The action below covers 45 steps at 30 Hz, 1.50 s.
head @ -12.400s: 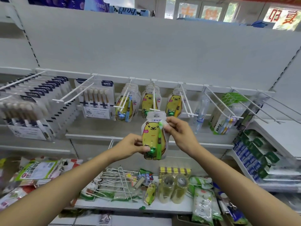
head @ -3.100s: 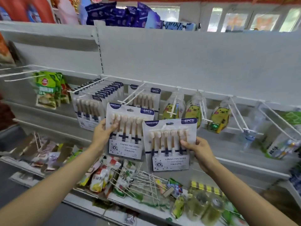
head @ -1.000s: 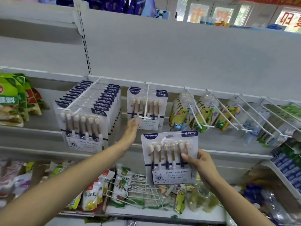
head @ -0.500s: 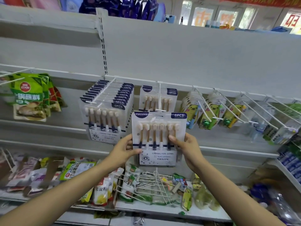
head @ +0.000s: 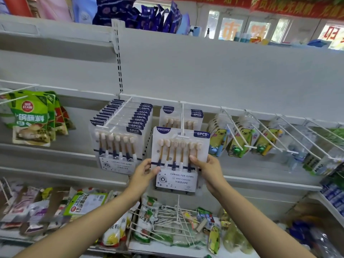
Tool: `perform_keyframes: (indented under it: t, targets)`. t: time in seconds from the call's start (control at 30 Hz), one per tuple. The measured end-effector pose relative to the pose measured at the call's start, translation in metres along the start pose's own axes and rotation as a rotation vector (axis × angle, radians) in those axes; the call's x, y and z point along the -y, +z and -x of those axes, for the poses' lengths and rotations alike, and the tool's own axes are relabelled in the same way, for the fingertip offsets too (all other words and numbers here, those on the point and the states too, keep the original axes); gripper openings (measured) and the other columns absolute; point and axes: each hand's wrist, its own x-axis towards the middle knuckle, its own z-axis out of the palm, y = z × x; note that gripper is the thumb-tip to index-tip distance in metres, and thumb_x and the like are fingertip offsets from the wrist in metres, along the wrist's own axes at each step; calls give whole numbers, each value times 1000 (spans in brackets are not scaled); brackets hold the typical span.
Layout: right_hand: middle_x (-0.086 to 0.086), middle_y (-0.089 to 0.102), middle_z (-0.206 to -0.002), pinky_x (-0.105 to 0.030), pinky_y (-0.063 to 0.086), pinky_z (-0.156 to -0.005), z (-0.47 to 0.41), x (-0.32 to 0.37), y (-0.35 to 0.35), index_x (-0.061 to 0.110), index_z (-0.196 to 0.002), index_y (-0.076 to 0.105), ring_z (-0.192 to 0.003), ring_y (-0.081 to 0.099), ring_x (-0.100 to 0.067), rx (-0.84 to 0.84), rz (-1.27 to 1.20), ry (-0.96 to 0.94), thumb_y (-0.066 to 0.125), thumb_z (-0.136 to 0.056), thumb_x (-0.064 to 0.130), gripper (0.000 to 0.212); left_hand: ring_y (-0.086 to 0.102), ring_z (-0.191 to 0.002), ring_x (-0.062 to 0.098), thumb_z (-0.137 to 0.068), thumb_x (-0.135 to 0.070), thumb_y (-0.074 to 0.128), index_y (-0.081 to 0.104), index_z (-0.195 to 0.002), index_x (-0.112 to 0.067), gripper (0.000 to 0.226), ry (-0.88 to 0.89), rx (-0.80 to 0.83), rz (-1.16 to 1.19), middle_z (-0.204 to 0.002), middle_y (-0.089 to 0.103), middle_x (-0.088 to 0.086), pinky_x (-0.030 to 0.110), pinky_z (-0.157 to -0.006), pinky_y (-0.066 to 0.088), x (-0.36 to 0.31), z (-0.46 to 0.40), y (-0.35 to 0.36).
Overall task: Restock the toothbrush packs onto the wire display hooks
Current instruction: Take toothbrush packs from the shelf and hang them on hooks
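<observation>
Both hands are up at the pegboard, holding one six-brush toothbrush pack (head: 180,159) by its lower edges. The left hand (head: 144,171) pinches the bottom-left side with the thumb across the front; the right hand (head: 208,169) grips the right side the same way, thumb laid over the brush handles. Holding it low and at both sides keeps the card flat and square, and leaves the top free, which makes sense, since the hang hole is up there.

The top of the pack sits right at the tip of the middle wire hook (head: 183,125), and the small white crossbar at the hook's end shows just over the card's upper centre. I cannot tell whether the hole is already over the wire or only lined up with it. Farther back on that hook hang a few identical packs (head: 193,118), so this one looks set to become the front of that row.

To the left, a full hook of the same packs (head: 119,138) is packed tight to its end. To the right hang yellow bear packs (head: 218,139) on slanting hooks. Below, the lower shelf (head: 167,246) carries a heap of loose white wire hooks (head: 173,223) among assorted packets.
</observation>
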Motion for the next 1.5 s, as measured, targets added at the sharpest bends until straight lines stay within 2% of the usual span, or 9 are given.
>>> perform_keyframes:
  t: [0.2,0.43,0.63,0.97,1.07,1.13,1.27,1.4,1.5]
  targets:
    - [1,76,-84,-20,55,-60,-51,1,-2,10,-93,71,-77,74,-14,-54,185,-65,75,-88,14,8,63,-109,16,-94,-46,55,64,-107,-20,31,-40,-85,2,-109,70,-3,43,-102,47,2,-36,28]
    - [0,77,-93,-49,59,-86,-118,-3,-5,22,-91,70,-90,73,-21,-20,365,-17,76,-87,30,11,59,-103,18,-102,-38,48,57,-102,-18,22,-78,-142,-35,-106,65,-1,29,-80,43,2,-95,40]
    - [-3,78,-95,-50,59,-87,-149,-11,-4,13,-100,73,-90,75,-22,9,327,-12,75,-88,25,17,59,-103,19,-102,-44,44,54,-112,-13,34,-75,-143,-27,-109,63,0,39,-93,46,7,-125,41]
    - [-3,78,-99,-45,59,-86,-168,-16,-5,13,-107,72,-94,74,-20,24,324,-27,72,-90,23,20,48,-75,12,-104,-37,41,47,-90,-17,25,3,-141,8,-81,49,-1,25,-69,40,6,-141,47]
    - [-4,76,-104,-42,59,-85,-165,-16,-3,12,-112,68,-95,73,-19,24,370,-37,68,-93,30,27,52,-80,13,-104,-38,41,48,-93,-19,23,-5,-137,-4,-86,53,-3,25,-71,40,7,-141,46]
    - [0,75,-103,-44,59,-83,-161,-16,-5,15,-113,65,-93,72,-15,27,519,-61,62,-90,52,44,57,-91,13,-102,-44,40,50,-100,-23,24,-1,-124,-32,-95,58,-5,26,-78,44,7,-138,44]
    - [3,73,-105,-39,56,-83,-144,-15,-14,17,-116,63,-93,68,-15,56,771,-6,47,-73,87,84,46,-130,16,-101,-53,31,39,-142,-15,57,-52,-113,-208,-142,49,1,38,-107,39,5,-126,42]
    - [-11,59,-131,-31,43,-91,-115,-17,-30,4,-137,48,-119,57,-27,126,986,139,62,-95,44,60,20,-150,30,-97,-59,41,1,-158,-15,85,-321,2,-426,-165,12,6,50,-120,23,21,-111,43]
    - [-11,52,-145,-36,45,-104,-88,-21,-55,8,-142,46,-130,53,-27,153,1129,67,66,-95,34,58,56,-122,18,-94,-50,56,26,-153,-18,73,-267,108,-634,-147,48,5,33,-102,45,28,-79,45]
